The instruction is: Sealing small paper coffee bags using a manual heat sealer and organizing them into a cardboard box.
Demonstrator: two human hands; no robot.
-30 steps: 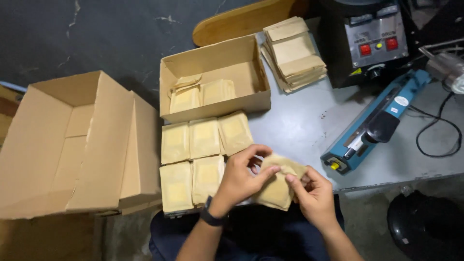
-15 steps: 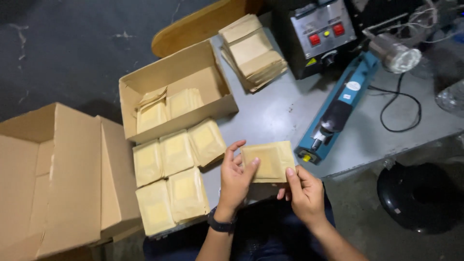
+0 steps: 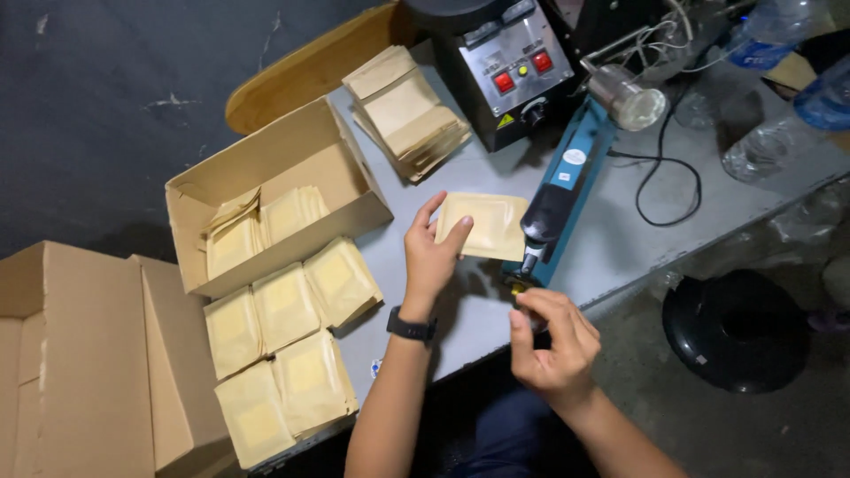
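While the left hand (image 3: pixel 431 257) pinches a tan paper pouch (image 3: pixel 485 226) by its edge, pouch held just beside the blue heat sealer (image 3: pixel 556 205), right hand (image 3: pixel 551 341) loosely curled near the sealer's handle end, holding nothing.

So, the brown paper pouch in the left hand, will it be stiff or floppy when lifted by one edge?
The pouch likely keeps its shape: the left hand pinches only one side, yet it stays nearly flat. It seems light, since few fingers carry it. Its surface looks faintly glossy, so it may slip a little.
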